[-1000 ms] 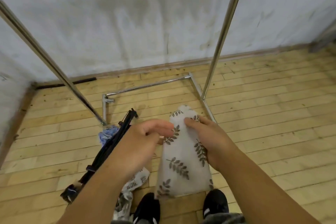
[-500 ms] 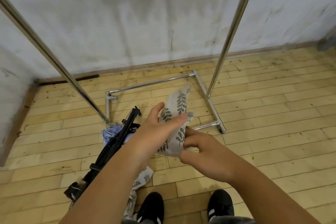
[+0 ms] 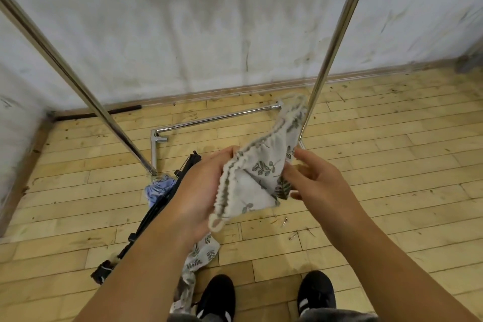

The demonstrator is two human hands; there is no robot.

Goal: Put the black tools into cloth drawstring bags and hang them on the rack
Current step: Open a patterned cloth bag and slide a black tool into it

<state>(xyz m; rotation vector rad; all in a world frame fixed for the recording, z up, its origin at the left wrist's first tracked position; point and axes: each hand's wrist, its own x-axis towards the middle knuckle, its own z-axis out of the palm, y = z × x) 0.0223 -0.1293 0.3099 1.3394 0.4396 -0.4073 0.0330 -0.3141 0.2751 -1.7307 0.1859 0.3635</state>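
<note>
Just below centre, the bag (image 3: 257, 183) is held by both hands: the left hand (image 3: 198, 191) holds its gathered mouth and the right hand (image 3: 316, 185) pinches its side at 3 o'clock. It looks light, soft and floppy, so it is best taken by the corded hem. The tools (image 3: 156, 206) lie on the floor at 8 o'clock, and no writing is legible.

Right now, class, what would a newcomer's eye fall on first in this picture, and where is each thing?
First, the leaf-print drawstring bag, held up at the centre by the left hand and right hand. Next, the rack, its shiny poles rising on both sides before the stained wall. Then the black tools lying on the wooden floor at lower left.
</note>
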